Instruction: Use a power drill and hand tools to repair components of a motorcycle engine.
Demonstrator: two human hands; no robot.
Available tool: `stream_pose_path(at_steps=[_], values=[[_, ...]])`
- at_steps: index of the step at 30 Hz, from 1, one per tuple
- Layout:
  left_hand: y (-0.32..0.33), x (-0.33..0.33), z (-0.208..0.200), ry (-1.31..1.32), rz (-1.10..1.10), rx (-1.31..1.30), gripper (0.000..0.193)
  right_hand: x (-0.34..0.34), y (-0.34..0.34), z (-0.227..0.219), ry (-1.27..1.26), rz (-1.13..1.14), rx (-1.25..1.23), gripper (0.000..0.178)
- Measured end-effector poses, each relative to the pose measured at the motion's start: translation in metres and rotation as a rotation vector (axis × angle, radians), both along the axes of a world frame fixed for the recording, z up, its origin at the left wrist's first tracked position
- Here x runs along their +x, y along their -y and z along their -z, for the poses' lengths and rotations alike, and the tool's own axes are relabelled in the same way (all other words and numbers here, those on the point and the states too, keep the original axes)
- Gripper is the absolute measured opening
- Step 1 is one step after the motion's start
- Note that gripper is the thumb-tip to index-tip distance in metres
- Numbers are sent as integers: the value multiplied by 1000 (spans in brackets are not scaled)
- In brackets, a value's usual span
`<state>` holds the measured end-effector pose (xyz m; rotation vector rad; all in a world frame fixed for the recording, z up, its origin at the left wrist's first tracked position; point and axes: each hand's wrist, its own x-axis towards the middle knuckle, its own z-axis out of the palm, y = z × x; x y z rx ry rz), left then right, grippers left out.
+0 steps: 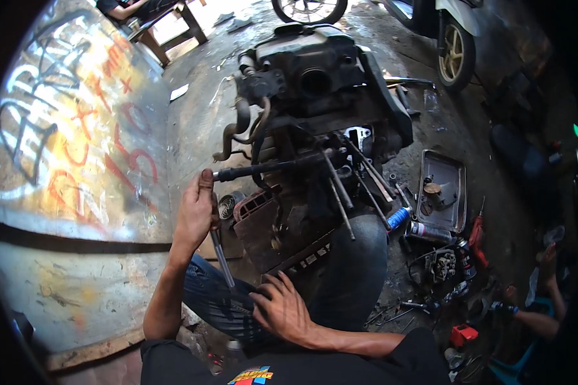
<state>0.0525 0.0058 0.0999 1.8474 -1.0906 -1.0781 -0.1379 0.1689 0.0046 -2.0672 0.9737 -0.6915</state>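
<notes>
My left hand (197, 212) is closed around the upper part of what looks like a ratchet wrench (221, 258), its chrome handle slanting down toward my lap. At thumb height, a dark rod (253, 170) runs from the hand rightward to the engine (315, 83); where it ends among the parts is hidden. My right hand (282, 309) hovers over my thigh near the handle's lower end, fingers apart and holding nothing. Several long thin metal rods (340, 186) stick out of the engine's near side. A curved hose (241, 119) hangs along its left.
Right of my knee are a metal tray (442, 192) with small parts, a blue can (399, 218), a spray can (431, 232), a red-handled screwdriver (478, 237) and a greasy carburetor-like part (444, 264). A painted metal panel (83, 128) stands left. Another person's arm (536, 323) reaches in at right.
</notes>
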Motion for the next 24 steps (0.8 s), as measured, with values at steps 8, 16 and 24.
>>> stream_pose_path(at_steps=[8, 16, 24], values=[[-4, -1, -12, -141, -24, 111, 42, 25, 40, -34, 375, -74, 605, 50], [15, 19, -17, -366, 39, 479, 42, -106, 45, -63, 576, -384, 705, 42], [5, 5, 4, -361, 54, 377, 42, -328, 20, 100, 462, 1449, 314, 24]])
